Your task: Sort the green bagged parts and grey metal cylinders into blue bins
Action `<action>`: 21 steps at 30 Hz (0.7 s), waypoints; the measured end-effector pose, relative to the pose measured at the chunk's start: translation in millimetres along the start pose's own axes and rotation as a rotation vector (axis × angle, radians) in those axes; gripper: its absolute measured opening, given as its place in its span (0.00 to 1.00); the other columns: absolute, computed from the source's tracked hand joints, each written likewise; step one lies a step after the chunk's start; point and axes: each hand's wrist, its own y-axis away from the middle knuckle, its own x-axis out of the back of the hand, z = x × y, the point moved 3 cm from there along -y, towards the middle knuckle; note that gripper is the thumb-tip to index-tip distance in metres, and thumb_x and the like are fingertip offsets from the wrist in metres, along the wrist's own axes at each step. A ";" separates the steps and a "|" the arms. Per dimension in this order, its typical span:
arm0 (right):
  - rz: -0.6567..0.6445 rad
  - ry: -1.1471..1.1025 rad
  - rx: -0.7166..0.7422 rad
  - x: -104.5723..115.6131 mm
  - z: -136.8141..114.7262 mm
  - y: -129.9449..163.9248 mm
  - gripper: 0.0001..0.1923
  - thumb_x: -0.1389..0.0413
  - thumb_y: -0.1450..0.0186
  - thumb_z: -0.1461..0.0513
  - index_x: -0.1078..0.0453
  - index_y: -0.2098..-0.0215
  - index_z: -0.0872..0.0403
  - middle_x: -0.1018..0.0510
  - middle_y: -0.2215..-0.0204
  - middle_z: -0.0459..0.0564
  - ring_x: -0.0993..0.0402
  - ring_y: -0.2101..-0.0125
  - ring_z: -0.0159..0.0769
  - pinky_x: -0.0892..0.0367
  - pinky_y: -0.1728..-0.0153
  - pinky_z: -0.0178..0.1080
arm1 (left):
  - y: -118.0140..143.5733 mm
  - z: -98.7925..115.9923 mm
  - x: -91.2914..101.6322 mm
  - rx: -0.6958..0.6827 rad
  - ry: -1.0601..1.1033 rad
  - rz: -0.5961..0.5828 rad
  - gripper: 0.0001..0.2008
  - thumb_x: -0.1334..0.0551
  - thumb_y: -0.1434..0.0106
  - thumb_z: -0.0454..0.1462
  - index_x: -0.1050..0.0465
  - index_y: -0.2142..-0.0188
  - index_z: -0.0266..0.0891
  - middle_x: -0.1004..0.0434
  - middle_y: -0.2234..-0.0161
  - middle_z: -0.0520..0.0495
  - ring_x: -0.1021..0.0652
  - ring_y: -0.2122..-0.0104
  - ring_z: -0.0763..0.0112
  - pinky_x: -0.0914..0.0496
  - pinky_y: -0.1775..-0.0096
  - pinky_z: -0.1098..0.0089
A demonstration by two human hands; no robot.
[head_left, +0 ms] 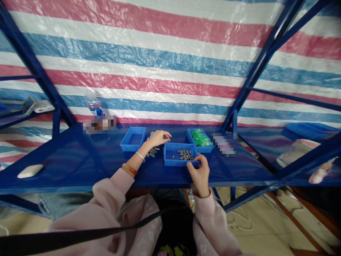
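Observation:
My left hand [159, 138] is closed over small dark metal parts [165, 137] at its fingertips, just above the back left corner of a shallow blue bin [174, 163]. Inside that bin lies a heap of small grey metal pieces [185, 155], with one piece apart on the left. My right hand [200, 170] grips the bin's front right corner between thumb and fingers. More metal parts [153, 152] lie loose on the table beneath and beside my left hand, which partly hides them. To their left stands a second blue bin [133, 138] with nothing seen in it.
A third blue bin [207, 148] with green plastic-wrapped items [200, 138] stands behind my right hand. A water bottle [95, 106] is at the back left, a white computer mouse [30, 171] at the front left. Blue frame posts [246, 78] rise beside the blue table [87, 160].

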 end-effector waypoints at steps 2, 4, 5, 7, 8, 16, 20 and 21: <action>0.005 0.003 -0.003 0.0 -0.3 -0.1 0.09 0.43 0.47 0.61 0.40 0.71 0.50 0.29 0.65 0.49 0.34 0.47 0.50 0.35 0.57 0.43 | -0.5 4.4 3.9 0.011 0.093 0.046 0.12 0.35 0.42 0.36 0.22 0.58 0.36 0.17 0.66 0.45 0.19 0.65 0.67 0.29 0.60 0.72; 0.006 0.002 -0.004 -0.1 -0.2 0.0 0.08 0.43 0.47 0.61 0.40 0.71 0.50 0.29 0.65 0.49 0.34 0.47 0.49 0.35 0.57 0.43 | -0.9 9.8 8.9 0.003 0.194 0.073 0.13 0.35 0.42 0.36 0.22 0.57 0.34 0.17 0.66 0.44 0.20 0.65 0.67 0.28 0.61 0.71; 0.005 -0.001 -0.005 -0.3 0.0 0.0 0.08 0.43 0.47 0.61 0.40 0.71 0.50 0.29 0.65 0.49 0.34 0.47 0.49 0.35 0.57 0.43 | -1.0 12.5 11.6 -0.002 0.248 0.078 0.14 0.35 0.43 0.37 0.23 0.57 0.33 0.17 0.66 0.44 0.20 0.65 0.67 0.28 0.61 0.71; 0.004 -0.007 -0.004 -0.5 0.5 0.0 0.08 0.43 0.47 0.60 0.40 0.71 0.50 0.30 0.65 0.49 0.34 0.47 0.49 0.35 0.56 0.44 | -0.8 17.2 16.5 -0.005 0.354 0.061 0.16 0.34 0.44 0.37 0.23 0.56 0.33 0.18 0.66 0.44 0.20 0.66 0.68 0.29 0.62 0.71; 0.003 -0.009 -0.003 -0.6 0.7 0.0 0.08 0.43 0.47 0.60 0.40 0.71 0.50 0.30 0.65 0.49 0.34 0.47 0.49 0.36 0.56 0.44 | -0.4 19.3 18.4 0.001 0.407 0.037 0.17 0.33 0.45 0.38 0.24 0.56 0.32 0.18 0.67 0.44 0.20 0.67 0.68 0.29 0.63 0.71; -0.002 0.005 -0.004 -0.3 1.3 0.1 0.09 0.43 0.47 0.60 0.40 0.71 0.50 0.30 0.64 0.49 0.34 0.48 0.49 0.36 0.57 0.43 | 8.5 35.1 21.7 0.021 0.631 -0.312 0.21 0.29 0.50 0.36 0.23 0.56 0.33 0.19 0.68 0.45 0.21 0.68 0.71 0.31 0.64 0.73; 0.000 0.005 0.009 -0.4 1.2 -0.1 0.08 0.43 0.46 0.61 0.40 0.71 0.50 0.30 0.66 0.48 0.34 0.47 0.49 0.36 0.56 0.43 | 9.7 34.3 18.3 0.016 0.606 -0.421 0.20 0.28 0.52 0.36 0.22 0.57 0.34 0.18 0.69 0.45 0.21 0.69 0.71 0.30 0.65 0.72; 0.000 0.004 0.011 -0.6 0.9 -0.1 0.08 0.43 0.46 0.61 0.40 0.71 0.50 0.30 0.66 0.48 0.34 0.47 0.49 0.36 0.56 0.43 | 9.7 33.5 17.5 0.016 0.601 -0.434 0.20 0.28 0.52 0.36 0.22 0.58 0.34 0.18 0.69 0.45 0.21 0.69 0.70 0.30 0.65 0.72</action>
